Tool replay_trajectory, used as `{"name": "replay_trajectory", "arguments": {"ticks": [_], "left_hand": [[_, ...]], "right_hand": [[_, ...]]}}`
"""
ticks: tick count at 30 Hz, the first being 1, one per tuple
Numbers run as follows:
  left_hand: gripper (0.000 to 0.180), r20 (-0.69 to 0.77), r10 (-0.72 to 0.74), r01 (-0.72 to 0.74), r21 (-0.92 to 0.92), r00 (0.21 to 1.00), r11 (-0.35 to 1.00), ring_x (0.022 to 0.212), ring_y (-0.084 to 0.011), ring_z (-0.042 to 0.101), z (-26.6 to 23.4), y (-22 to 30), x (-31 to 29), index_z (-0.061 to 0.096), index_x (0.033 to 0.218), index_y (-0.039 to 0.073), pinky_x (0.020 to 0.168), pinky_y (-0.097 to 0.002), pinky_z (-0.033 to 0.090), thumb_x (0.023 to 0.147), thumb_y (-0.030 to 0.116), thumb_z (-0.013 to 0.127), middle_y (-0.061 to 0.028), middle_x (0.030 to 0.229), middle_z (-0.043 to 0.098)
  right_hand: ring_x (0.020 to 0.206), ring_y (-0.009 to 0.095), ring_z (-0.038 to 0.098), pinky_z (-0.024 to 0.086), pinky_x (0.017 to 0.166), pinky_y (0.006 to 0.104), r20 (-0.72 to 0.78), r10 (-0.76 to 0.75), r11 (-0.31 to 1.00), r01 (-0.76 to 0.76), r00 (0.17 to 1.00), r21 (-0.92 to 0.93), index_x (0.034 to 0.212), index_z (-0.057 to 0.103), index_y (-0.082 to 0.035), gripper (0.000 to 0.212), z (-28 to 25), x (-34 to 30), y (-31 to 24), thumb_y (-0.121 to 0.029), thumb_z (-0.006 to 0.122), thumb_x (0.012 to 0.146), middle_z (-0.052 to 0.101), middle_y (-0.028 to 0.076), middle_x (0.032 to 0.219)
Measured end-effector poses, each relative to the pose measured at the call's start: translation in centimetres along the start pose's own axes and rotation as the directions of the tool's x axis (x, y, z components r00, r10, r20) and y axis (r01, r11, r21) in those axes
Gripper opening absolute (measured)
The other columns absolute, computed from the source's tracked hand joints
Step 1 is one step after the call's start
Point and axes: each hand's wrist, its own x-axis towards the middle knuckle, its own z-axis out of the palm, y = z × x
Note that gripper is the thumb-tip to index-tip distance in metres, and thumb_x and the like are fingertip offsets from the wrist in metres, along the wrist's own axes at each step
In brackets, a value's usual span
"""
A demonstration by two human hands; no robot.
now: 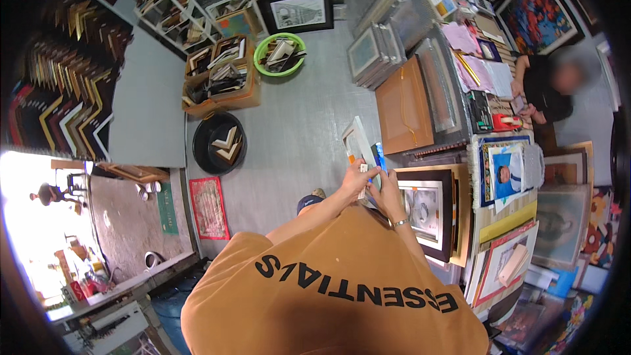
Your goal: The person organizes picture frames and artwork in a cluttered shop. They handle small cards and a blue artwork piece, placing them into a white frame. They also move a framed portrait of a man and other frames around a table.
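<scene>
In front of my chest I hold a small white picture frame, tilted, its upper end pointing away from me. My left hand is closed around its lower left side. A short pale strip sticks out by the left fingers; I cannot make out what it is. My right hand, with a metal band at the wrist, closes on the frame's lower right part, close to the left hand. A bright blue piece shows along the frame's right side. The fingers partly hide the frame's lower end.
Framed pictures lean close by on the right, below a cluttered counter where another person sits. Ahead on the floor are a black tub of moulding corners, a green basin and cardboard boxes of offcuts.
</scene>
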Motion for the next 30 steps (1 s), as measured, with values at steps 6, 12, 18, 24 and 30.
{"name": "replay_trajectory", "arguments": {"ticks": [6, 12, 18, 24, 30], "left_hand": [[0.039, 0.019, -0.021, 0.02, 0.031, 1.0, 0.999, 0.071, -0.0099, 0.059, -4.1, 1.0, -1.1, 0.06, 0.107, 0.005, 0.056, -0.026, 0.049, 0.082, 0.027, 0.08, -0.004, 0.088, 0.066], [0.043, 0.023, -0.09, 0.09, 0.024, 0.996, 0.996, 0.067, -0.0108, 0.057, -5.6, -1.0, -1.5, 0.058, 0.11, 0.002, 0.057, -0.0274, 0.049, 0.086, 0.033, 0.076, -0.0065, 0.093, 0.066], [0.05, 0.024, -0.053, 0.053, 0.014, 0.998, 0.998, 0.061, -0.0131, 0.057, -5.8, -1.7, -1.7, 0.055, 0.112, 0.0, 0.057, -0.0281, 0.049, 0.088, 0.041, 0.073, -0.0081, 0.091, 0.064], [0.049, -0.035, 0.014, -0.012, 0.048, 0.999, 0.999, 0.061, -0.0132, 0.059, -5.6, -2.0, -0.9, 0.057, 0.11, 0.0, 0.054, -0.0304, 0.05, 0.086, 0.04, 0.074, -0.0074, 0.085, 0.064], [0.046, -0.217, -0.001, 0.014, 0.061, 0.976, 0.998, 0.061, -0.0134, 0.059, -4.4, -2.3, -0.2, 0.06, 0.109, 0.001, 0.053, -0.0304, 0.05, 0.084, 0.036, 0.076, -0.0067, 0.08, 0.064]], "right_hand": [[0.104, 0.045, 0.053, 0.046, 0.086, 0.0483, 0.029, 0.077, 0.995, -0.075, 0.997, -0.069, 0.123, 0.053, -0.002, 0.049, 1.8, -0.1, -4.1, -0.022, 0.074, 0.084, 0.049, 0.026, 0.113], [0.104, 0.044, 0.052, 0.045, 0.087, 0.0486, -0.043, 0.026, 0.999, -0.028, 0.999, -0.047, 0.131, 0.051, -0.005, 0.051, 3.2, -1.6, -5.2, -0.019, 0.071, 0.085, 0.05, 0.023, 0.111], [0.109, 0.042, 0.056, 0.046, 0.088, 0.0472, -0.108, -0.075, 0.997, 0.072, 0.991, -0.034, 0.135, 0.045, -0.003, 0.059, 3.5, -1.9, -6.0, -0.014, 0.071, 0.083, 0.055, 0.024, 0.124], [0.114, 0.043, 0.055, 0.046, 0.095, 0.045, -0.055, 0.08, 0.985, -0.07, 0.995, 0.157, 0.135, 0.043, 0.0, 0.061, 3.4, -1.1, -5.1, -0.015, 0.072, 0.084, 0.056, 0.025, 0.125], [0.112, 0.042, 0.057, 0.046, 0.095, 0.0454, 0.119, -0.098, 0.995, 0.094, 0.988, 0.043, 0.131, 0.05, 0.002, 0.062, 1.6, 2.3, -2.7, -0.019, 0.077, 0.079, 0.059, 0.025, 0.121]]}}
